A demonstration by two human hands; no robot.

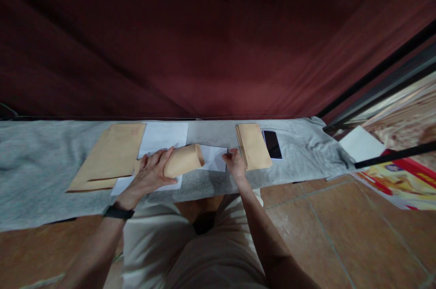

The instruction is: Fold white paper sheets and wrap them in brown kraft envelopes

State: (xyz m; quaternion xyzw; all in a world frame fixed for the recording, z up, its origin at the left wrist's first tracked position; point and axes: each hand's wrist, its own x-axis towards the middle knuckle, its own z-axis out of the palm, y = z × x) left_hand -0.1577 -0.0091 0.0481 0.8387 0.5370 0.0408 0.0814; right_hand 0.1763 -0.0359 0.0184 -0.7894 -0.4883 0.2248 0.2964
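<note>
My left hand is wrapped round a brown paper envelope, which bulges with its mouth facing right. A folded white sheet sticks out from that mouth; how far it reaches inside is hidden. With fingers pinched, my right hand holds the sheet's right end. Beneath the left hand and envelope lie white paper sheets. Just right of my right hand is a small stack of brown envelopes.
Larger brown envelopes lie at the left on the grey cloth-covered surface. A phone lies right of the small stack. Dark red fabric hangs behind. On the right are black bars and a colourful box.
</note>
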